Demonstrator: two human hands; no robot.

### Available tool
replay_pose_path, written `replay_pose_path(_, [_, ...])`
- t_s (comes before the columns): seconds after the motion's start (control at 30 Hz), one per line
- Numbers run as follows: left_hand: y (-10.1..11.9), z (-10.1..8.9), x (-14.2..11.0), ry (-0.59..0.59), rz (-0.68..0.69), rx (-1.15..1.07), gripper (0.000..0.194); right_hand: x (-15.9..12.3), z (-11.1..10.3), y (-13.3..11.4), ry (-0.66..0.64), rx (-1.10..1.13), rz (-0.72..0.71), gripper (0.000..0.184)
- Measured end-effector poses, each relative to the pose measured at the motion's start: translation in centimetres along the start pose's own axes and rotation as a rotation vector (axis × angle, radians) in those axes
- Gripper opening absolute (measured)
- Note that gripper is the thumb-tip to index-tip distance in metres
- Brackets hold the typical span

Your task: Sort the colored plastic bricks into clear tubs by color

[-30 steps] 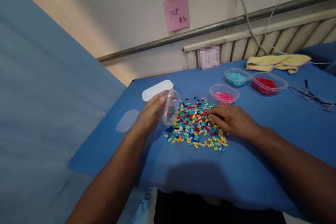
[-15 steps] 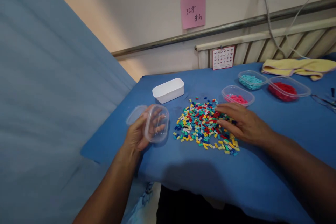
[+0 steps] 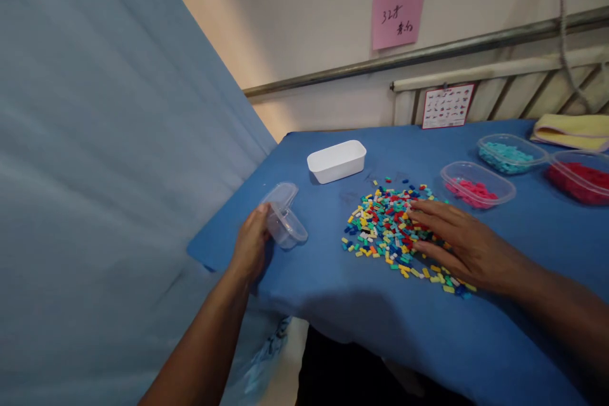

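My left hand (image 3: 251, 245) grips a small clear plastic container (image 3: 285, 226) at the left part of the blue table (image 3: 380, 323); the container rests tilted on or just above its clear lid (image 3: 280, 193). My right hand (image 3: 459, 241) lies flat with fingers stretched over the right side of a pile of small multicoloured bricks (image 3: 385, 228). A white rectangular tub (image 3: 337, 160) stands behind the pile.
Clear tubs hold pink bricks (image 3: 477, 183), teal bricks (image 3: 510, 154) and red bricks (image 3: 583, 176) at the back right. A yellow cloth (image 3: 571, 131) lies beyond them. A blue partition (image 3: 95, 171) rises on the left. A pink note (image 3: 398, 11) hangs on the wall.
My left hand carried the clear container from beside the brick pile leftward and down to the lid near the table's left edge. My right hand stayed on the pile. The view swung left.
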State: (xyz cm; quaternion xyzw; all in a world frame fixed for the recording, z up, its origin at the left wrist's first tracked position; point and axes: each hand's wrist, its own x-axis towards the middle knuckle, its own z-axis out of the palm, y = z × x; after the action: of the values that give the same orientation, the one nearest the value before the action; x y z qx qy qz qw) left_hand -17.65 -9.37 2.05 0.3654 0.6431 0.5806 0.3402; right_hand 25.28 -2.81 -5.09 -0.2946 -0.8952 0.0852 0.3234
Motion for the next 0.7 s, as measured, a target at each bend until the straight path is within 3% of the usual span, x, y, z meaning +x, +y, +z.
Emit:
replay_pose_path(0.17, [0.2,0.1,-1.6,-0.029,0.036,0.202,0.061,-0.2,0.0,0.2,0.014,-0.015,-0.019,0.055])
replay_pose_path(0.33, [2.3,-0.9,-2.7,-0.15,-0.014,0.309,0.053,0.0,0.0,0.1,-0.013,-0.008,-0.009,0.056])
replay_pose_path(0.43, [3.6,-2.0,-2.8,-0.233,-0.008,0.539,0.045,0.5,0.0,-0.3,-0.046,-0.021,0.018,0.057])
replay_pose_path(0.53, [4.3,-2.4,-2.2,-0.283,-0.001,0.622,0.044,1.1,0.3,-0.8,-0.066,-0.034,0.06,0.058])
replay_pose_path(0.63, [4.8,-1.6,-1.2,-0.299,0.014,0.65,0.044,1.6,0.5,-1.2,-0.06,-0.021,0.061,0.058])
replay_pose_path(0.7, [5.2,0.1,-0.6,-0.313,0.061,0.612,0.043,1.9,0.5,-1.4,-0.049,-0.014,0.055,0.057])
